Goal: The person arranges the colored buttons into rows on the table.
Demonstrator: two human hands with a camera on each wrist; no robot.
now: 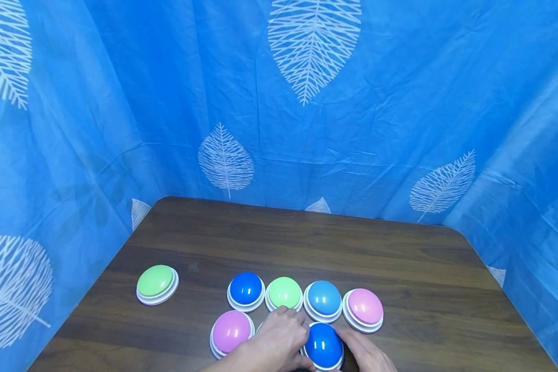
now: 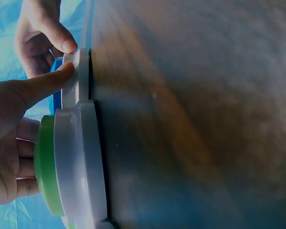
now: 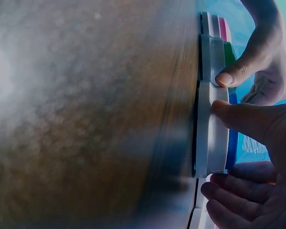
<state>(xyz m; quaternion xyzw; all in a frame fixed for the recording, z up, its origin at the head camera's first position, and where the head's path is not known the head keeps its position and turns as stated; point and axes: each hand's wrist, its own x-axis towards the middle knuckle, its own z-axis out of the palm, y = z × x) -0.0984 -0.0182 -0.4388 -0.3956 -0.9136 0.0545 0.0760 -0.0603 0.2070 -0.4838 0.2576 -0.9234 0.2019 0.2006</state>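
A dark blue dome push button (image 1: 324, 345) on a white base sits between the two hands at the table's front. My left hand (image 1: 279, 338) holds its left side, thumb on the white base and fingers bent behind. From the right, my right hand (image 1: 367, 354) grips the same button, its thumb (image 3: 229, 110) on the base's front. Beneath the left palm is a green push button (image 2: 47, 167), almost wholly covered in the head view. To its left stands a pink-purple push button (image 1: 232, 331).
Behind is a row: blue button (image 1: 246, 288), green button (image 1: 284, 292), lighter blue button (image 1: 324, 298) and pink button (image 1: 365, 306). Another green button (image 1: 155, 280) lies apart at left. The wooden table (image 1: 307, 243) meets a blue leaf-patterned curtain (image 1: 376, 103).
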